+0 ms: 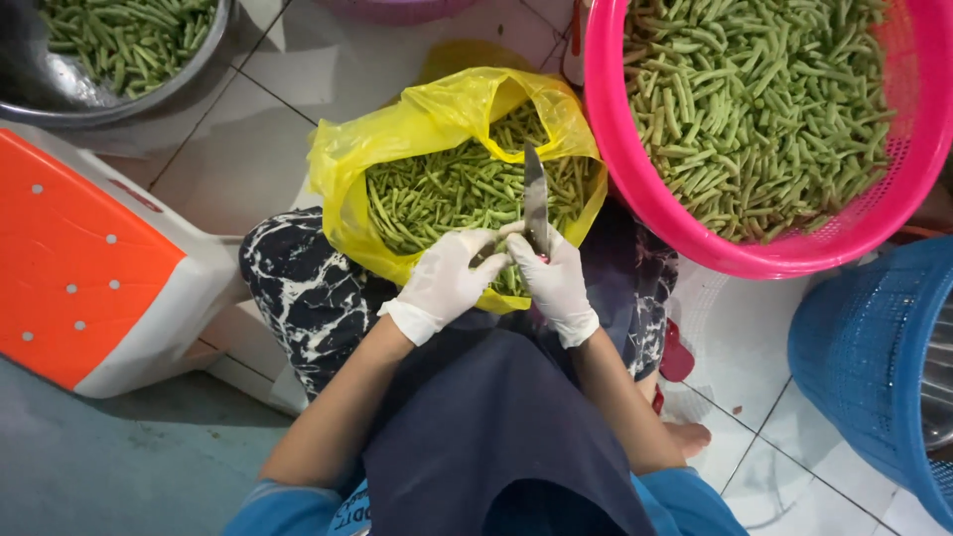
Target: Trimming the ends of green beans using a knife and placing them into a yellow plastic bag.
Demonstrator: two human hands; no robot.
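**Knife held upright over a bag of green beans**

Both gloved hands are met over the lap. The right hand (554,283) is wrapped around the handle of a knife (535,199), fingers (526,248) pressed together around it. The blade is pointed up and away from the body, its long axis running nearly straight out from the fingertips. The left hand (447,276) is curled just beside it, and a green bean (483,253) is pinched between thumb and fingers; which way the bean points cannot be told, since most of it is hidden.

Just beyond the fingers, a yellow plastic bag (417,129) is opened wide on the knees, and cut beans are piled inside it. No label is seen on it.

Further out, to the right of the fingers, a round pink basket (635,159) is filled with beans. Far to the left, a metal bowl (60,94) is seen with more beans.
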